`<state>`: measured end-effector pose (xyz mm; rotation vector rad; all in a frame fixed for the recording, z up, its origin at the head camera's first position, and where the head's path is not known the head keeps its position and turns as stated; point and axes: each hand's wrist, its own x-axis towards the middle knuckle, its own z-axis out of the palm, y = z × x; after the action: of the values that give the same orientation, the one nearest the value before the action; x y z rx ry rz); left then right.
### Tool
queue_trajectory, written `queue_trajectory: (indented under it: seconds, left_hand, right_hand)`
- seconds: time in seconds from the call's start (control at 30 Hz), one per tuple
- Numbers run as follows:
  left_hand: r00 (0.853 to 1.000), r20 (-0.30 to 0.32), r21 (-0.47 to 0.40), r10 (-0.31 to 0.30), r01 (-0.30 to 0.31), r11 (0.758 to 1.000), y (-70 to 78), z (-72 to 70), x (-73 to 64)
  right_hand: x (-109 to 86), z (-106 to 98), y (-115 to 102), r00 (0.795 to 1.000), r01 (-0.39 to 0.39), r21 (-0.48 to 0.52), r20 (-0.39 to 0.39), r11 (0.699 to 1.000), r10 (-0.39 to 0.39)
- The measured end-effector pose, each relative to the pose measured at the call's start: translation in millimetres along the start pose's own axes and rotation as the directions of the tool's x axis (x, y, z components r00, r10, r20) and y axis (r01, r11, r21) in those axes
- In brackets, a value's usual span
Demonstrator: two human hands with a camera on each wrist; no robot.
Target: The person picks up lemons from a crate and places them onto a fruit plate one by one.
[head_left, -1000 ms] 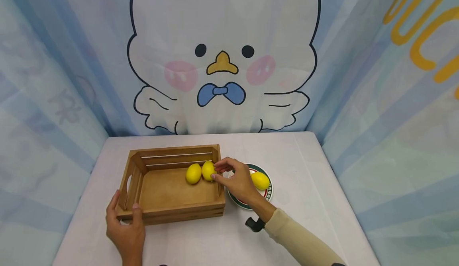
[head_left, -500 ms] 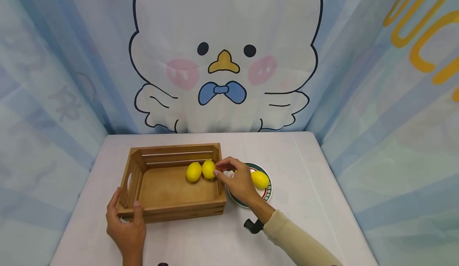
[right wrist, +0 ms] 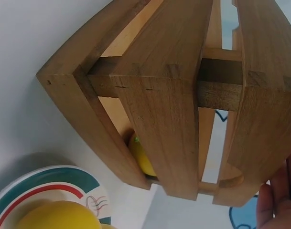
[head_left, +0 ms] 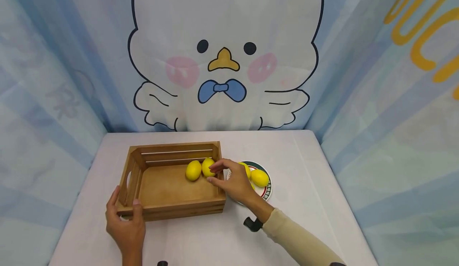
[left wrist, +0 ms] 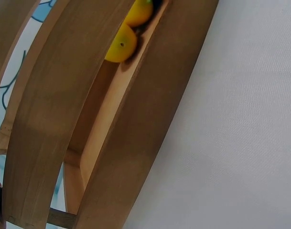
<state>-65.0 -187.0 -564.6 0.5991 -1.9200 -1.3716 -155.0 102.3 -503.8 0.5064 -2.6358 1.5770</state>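
A slatted wooden crate (head_left: 175,214) stands on the left half of the white table. Two lemons lie side by side in it towards the right end, a left lemon (head_left: 193,171) and a right lemon (head_left: 207,165). My left hand (head_left: 125,228) grips the crate's front left corner, thumb over the front wall. Reaching across the right end wall, my right hand (head_left: 233,180) has its thumb and fingers spread apart beside the right lemon, which its fingertips partly overlap. In the right wrist view, some of the right hand's fingers (right wrist: 274,200) show past the crate's end wall.
Right of the crate sits a round plate (head_left: 269,190) with a green and red rim. It bears a lemon (head_left: 259,178) and other lemons partly hidden by the right hand. A printed curtain (head_left: 226,114) hangs behind the table (head_left: 305,218).
My right thumb and fingers have spread wider beside the right lemon, and the hand has shifted slightly left. Both lemons stay in the crate; the left hand keeps its grip.
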Motion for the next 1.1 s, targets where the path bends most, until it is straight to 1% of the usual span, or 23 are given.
queue_trajectory:
  seconds: [0.23, 0.33, 0.43, 0.57, 0.67, 0.73, 0.9, 1.0, 1.1]
  left_hand:
    - [1.0, 0.003, 0.002, 0.002, -0.002, 1.0, 0.3, -0.2, 0.3]
    - [1.0, 0.004, 0.001, 0.0, 0.0, 1.0, 1.2, -0.3, 0.5]
    - [1.0, 0.005, -0.003, -0.002, 0.002, 1.0, 1.5, -0.2, 0.6]
    - [1.0, 0.006, 0.0, -0.001, 0.001, 1.0, 1.0, -0.1, 0.6]
    - [1.0, 0.006, 0.0, 0.002, -0.002, 1.0, 0.9, -0.1, 0.8]
    - [1.0, 0.005, -0.003, 0.006, -0.006, 1.0, 1.1, 0.0, 1.0]
    - [1.0, 0.008, -0.007, 0.013, -0.013, 1.0, 1.6, 0.4, 1.0]
    - [1.0, 0.007, -0.006, 0.012, -0.012, 1.0, 1.5, 0.3, 0.9]
    - [1.0, 0.008, -0.003, 0.01, -0.01, 1.0, 1.3, -0.1, 0.9]
  right_hand:
    - [5.0, -0.4, -3.1, 0.994, 0.076, -0.071, 0.085, 0.995, -0.07]
    - [8.5, -2.3, -4.9, 0.986, 0.119, -0.087, 0.129, 0.989, -0.107]
    - [13.3, -5.9, -7.6, 0.972, 0.153, -0.087, 0.191, 0.984, -0.134]
    - [21.7, -12.0, -11.1, 0.944, 0.158, -0.088, 0.306, 0.984, -0.124]
    - [28.9, -16.6, -13.5, 0.913, 0.167, -0.092, 0.391, 0.982, -0.119]
    - [33.3, -19.4, -15.0, 0.892, 0.183, -0.093, 0.433, 0.979, -0.126]
    - [42.5, -22.8, -16.6, 0.85, 0.215, -0.084, 0.506, 0.973, -0.144]
    - [47.5, -23.1, -17.3, 0.831, 0.241, -0.096, 0.534, 0.966, -0.155]
    - [52.3, -23.3, -18.6, 0.817, 0.265, -0.124, 0.556, 0.956, -0.154]
